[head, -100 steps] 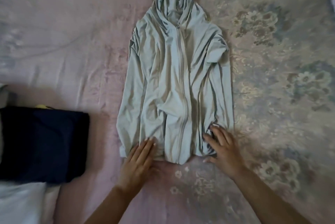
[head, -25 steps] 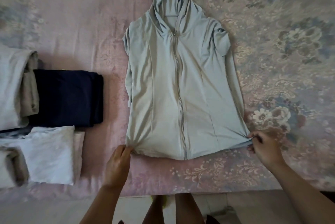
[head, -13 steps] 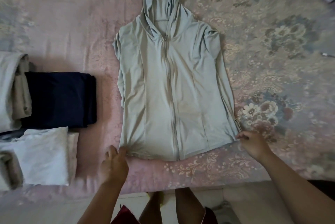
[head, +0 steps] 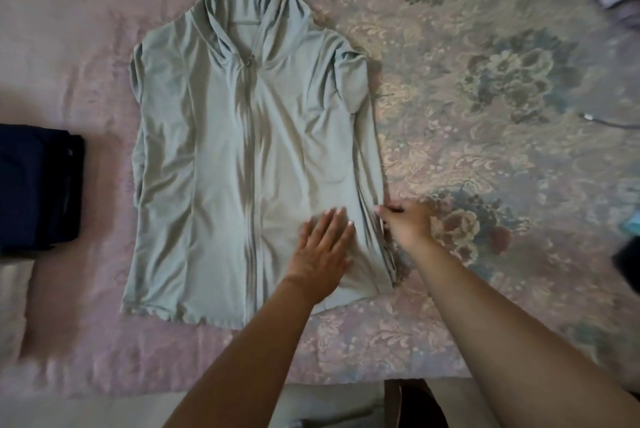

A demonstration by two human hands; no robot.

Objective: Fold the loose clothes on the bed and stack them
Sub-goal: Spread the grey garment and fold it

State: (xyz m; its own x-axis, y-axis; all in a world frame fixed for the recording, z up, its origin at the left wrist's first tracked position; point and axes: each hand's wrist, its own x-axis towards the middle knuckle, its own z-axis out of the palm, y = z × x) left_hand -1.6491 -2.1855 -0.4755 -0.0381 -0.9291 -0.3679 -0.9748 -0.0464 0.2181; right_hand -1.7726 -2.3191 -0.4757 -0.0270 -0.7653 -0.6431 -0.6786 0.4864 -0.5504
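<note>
A pale grey-green zip hoodie (head: 221, 164) lies face up and spread flat on the bed, hood at the top, hem toward me. My left hand (head: 322, 247) rests flat on its lower right panel, fingers together and extended. My right hand (head: 407, 219) pinches the hoodie's right side edge, where the sleeve lies along the body. A folded dark navy garment (head: 38, 188) sits at the left edge, with a folded white one (head: 12, 296) below it.
The bed is covered by a pink floral bedspread (head: 485, 98). A thin cable (head: 609, 121) lies at the far right, near a dark object (head: 628, 261) at the right edge. The bed's near edge (head: 138, 400) runs along the bottom.
Both hands left the hem corners. My left hand crossed to the right and lies flat on the hoodie; my right hand moved up to its side edge. The view shifted closer and rightward.
</note>
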